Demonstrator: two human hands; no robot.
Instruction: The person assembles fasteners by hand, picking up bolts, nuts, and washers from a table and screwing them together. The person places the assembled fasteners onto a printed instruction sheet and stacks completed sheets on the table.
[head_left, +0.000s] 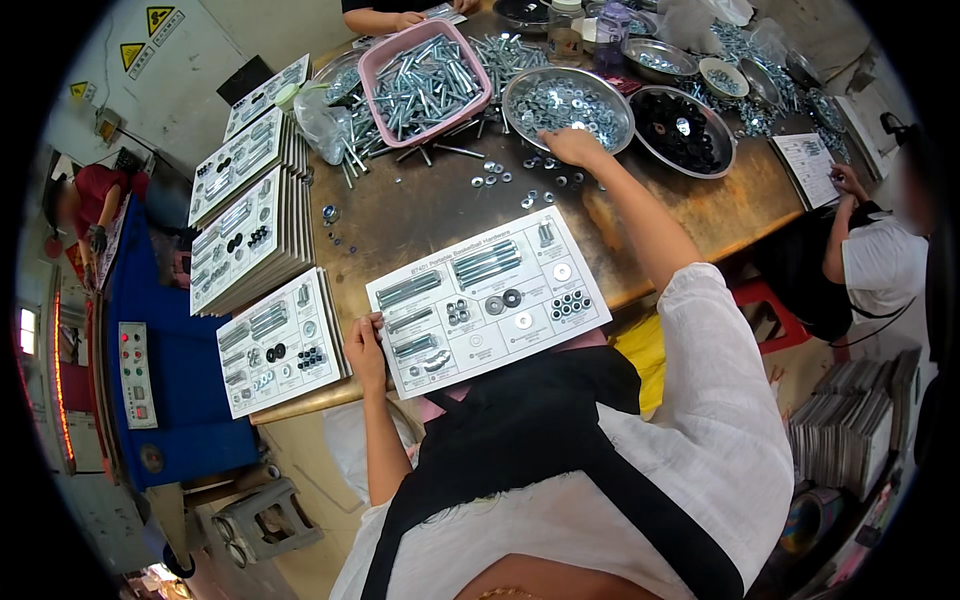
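Observation:
A white hardware card (487,342), with bolts, nuts and washers in outlined sections, lies tilted at the table's near edge. My left hand (366,350) grips its left edge, thumb on top. My right arm reaches forward over the table. At the near rim of a metal bowl of washers (575,105), my right hand (572,147) has its fingers curled down among the washers; whatever they pinch is hidden. Loose washers and nuts (490,178) are scattered between the bowl and the card.
Stacks of similar cards (250,245) line the table's left side. A pink basket of bolts (425,85) stands behind, with loose bolts around it. Right of the washers is a bowl of black parts (683,130). A co-worker (880,250) sits at the right; another person's hands show at the far edge.

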